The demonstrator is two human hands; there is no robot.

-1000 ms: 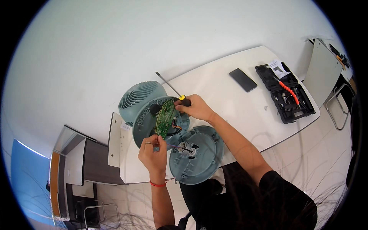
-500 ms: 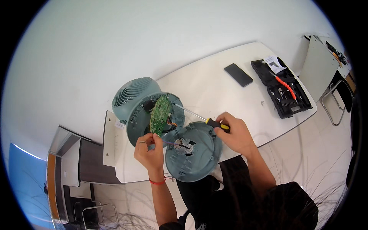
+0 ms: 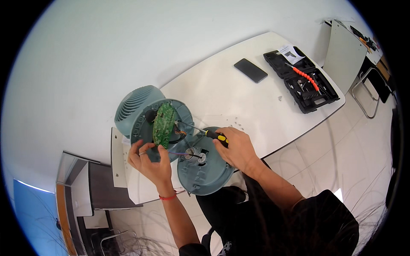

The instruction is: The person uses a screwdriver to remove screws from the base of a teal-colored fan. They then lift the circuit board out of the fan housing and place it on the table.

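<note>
My right hand (image 3: 238,149) is closed round the black and yellow handle of a screwdriver (image 3: 212,134). Its shaft points left, the tip beside the right edge of a green circuit board (image 3: 163,123); whether it touches is too small to tell. That board stands tilted inside the round, grey-green housing (image 3: 184,112) of a fan. At the board's lower end, my left hand (image 3: 150,165) has its thumb and fingers apart, with the thumb close to the board. Thin coloured wires (image 3: 179,153) run from the housing to a detached round cover (image 3: 209,177) near the table's front edge.
The fan's slatted grille (image 3: 139,106) rests against the wall side. Several tiny loose parts (image 3: 237,124) lie on the white table (image 3: 209,89). Farther right are a black phone (image 3: 250,70) and an open black tool case (image 3: 311,96) with an orange flexible shaft (image 3: 306,79).
My left hand's fingers have spread from a pinch at the board's lower end. My right hand still holds the screwdriver at the board's right side. The whole view has shifted somewhat.
</note>
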